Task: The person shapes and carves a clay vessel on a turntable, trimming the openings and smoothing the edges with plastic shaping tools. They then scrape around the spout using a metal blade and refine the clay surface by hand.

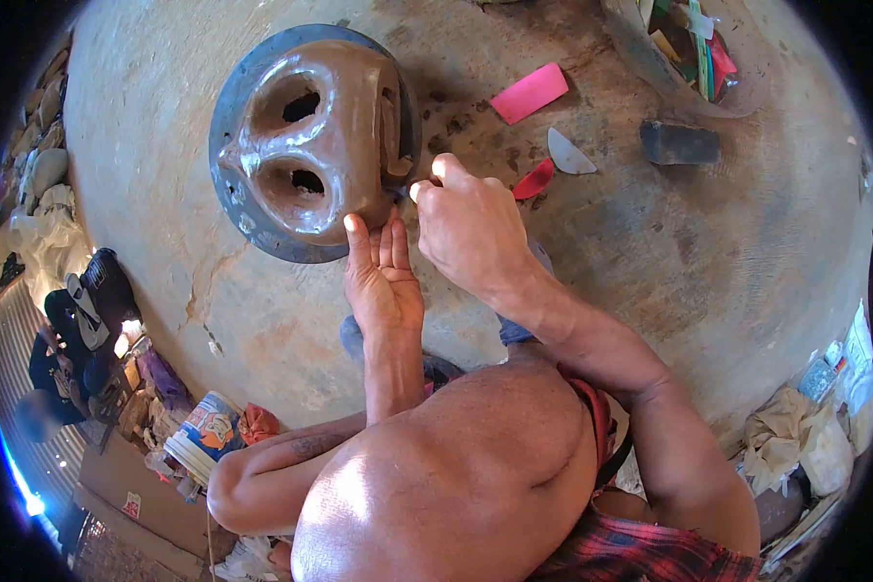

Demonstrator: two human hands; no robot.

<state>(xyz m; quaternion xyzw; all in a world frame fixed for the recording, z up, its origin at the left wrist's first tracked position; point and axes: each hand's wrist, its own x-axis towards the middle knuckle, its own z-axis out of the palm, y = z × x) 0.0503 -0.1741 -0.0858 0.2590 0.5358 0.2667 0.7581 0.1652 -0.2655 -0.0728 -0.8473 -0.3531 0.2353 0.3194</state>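
Note:
A wet brown clay piece (354, 97) with two large eye-like hollows lies on a dark round board (233, 209). Each hollow has a dark hole through it, and a slot runs along the right side. At its lower edge, my left hand (386, 286) rests palm up, fingers stretched out and the thumb tip against the clay. My right hand (475, 228) is closed in a pinch beside the lower right end of the clay. Whatever its fingers hold is mostly hidden; a small dark tip shows near the clay.
Right of the board lie a pink rectangular block (530, 93), a red curved piece (533, 179), a whitish half-moon piece (570, 152) and a dark grey block (680, 143). A clear container (747, 97) with assorted items stands upper right. A printed bucket (209, 427) stands lower left.

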